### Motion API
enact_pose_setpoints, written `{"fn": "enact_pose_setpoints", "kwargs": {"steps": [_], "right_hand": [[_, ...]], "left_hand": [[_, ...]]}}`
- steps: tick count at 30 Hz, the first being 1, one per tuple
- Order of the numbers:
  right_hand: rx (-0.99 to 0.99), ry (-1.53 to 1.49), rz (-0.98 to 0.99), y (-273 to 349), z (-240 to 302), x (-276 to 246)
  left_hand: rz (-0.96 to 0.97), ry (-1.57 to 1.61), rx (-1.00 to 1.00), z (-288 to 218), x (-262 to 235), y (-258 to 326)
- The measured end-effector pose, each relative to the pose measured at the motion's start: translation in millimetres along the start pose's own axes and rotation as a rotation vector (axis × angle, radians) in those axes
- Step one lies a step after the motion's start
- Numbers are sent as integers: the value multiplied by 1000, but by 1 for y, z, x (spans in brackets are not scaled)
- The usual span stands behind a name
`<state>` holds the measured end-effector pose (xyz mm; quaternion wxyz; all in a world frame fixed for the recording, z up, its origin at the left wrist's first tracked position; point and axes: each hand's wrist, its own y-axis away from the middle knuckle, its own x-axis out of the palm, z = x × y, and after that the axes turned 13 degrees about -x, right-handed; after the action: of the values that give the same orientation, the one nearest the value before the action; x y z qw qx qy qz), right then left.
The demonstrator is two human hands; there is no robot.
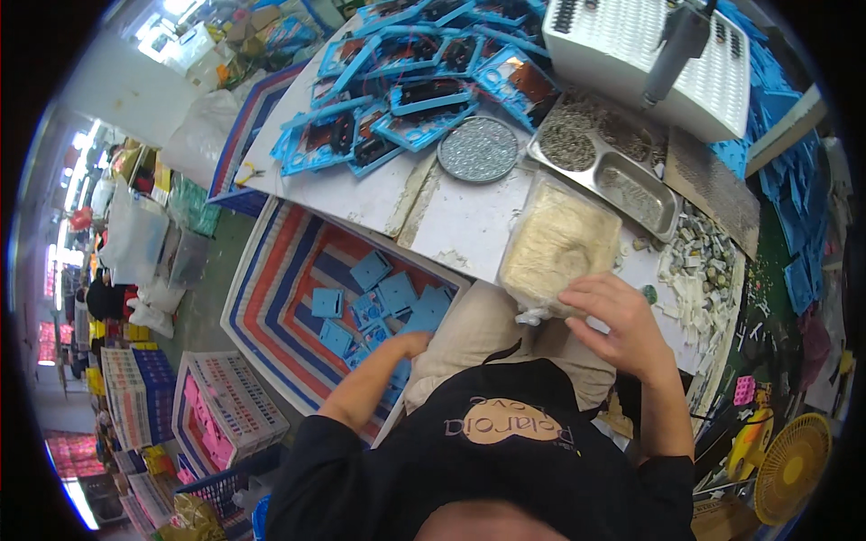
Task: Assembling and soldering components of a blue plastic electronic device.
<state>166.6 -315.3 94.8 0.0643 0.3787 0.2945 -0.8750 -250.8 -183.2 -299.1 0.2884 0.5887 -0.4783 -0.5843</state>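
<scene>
A white table [469,212] fills the upper middle of the view, crowded with blue trays [406,81] holding dark parts. Left of the person's lap sits a striped woven bag [280,279], open, with flat blue plates [379,302] piled inside. On the table's near edge lies a clear plastic bag [557,245] full of pale small pieces. Just beyond it stand a metal divided tray [622,176] and a round dish of tiny silver parts [478,149]. The right hand [622,325] rests on the plastic bag's near corner, fingers curled and pinching its edge. The left hand [410,347] reaches down into the blue plates; its fingers are hidden, so its grip cannot be told.
</scene>
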Motion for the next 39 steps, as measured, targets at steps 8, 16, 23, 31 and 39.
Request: {"fn": "enact_pose_setpoints", "kwargs": {"steps": [8,16,23,31,39], "right_hand": [[58,-71,-128,34,6,-14],[121,-124,-169,49,12,-9],[121,-151,-186,47,3,2],[38,-183,-157,40,-3,3],[67,-243,-127,27,-10,-3]], "left_hand": [[-334,673,608,-226,-331,255],[-352,1437,419,-335,-403,107],[-1111,1093,466,-361,-403,113],[-1576,421,405,-268,-428,199],[-859,497,626,-201,-417,267]]}}
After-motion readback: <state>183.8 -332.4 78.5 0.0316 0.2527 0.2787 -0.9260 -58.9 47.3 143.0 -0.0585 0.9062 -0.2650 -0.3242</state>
